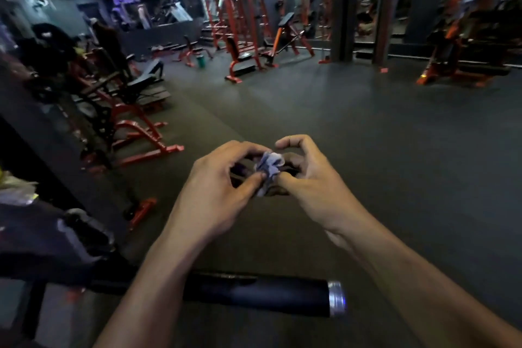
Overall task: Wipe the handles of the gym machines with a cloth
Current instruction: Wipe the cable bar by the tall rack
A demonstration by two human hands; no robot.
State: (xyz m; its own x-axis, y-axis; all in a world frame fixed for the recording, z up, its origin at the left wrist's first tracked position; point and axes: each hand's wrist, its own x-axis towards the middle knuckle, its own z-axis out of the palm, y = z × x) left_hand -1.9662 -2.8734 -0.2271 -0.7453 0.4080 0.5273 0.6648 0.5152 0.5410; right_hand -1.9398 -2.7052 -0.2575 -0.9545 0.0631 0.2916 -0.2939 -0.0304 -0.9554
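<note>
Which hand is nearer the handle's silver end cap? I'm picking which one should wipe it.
Right. The right hand is up above the silver end cap; the left hand sits farther left. Both pinch the cloth.

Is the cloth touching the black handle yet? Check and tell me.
No: the cloth is bunched between the left hand and right hand, held apart from the black handle lower in the view.

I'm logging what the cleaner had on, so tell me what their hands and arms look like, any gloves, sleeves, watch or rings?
Both the left hand and the right hand are bare, with no gloves. The forearms are uncovered as far as the picture's lower edge, so no sleeves show. No watch, band or ring is visible on either wrist or on the fingers that show.
</note>
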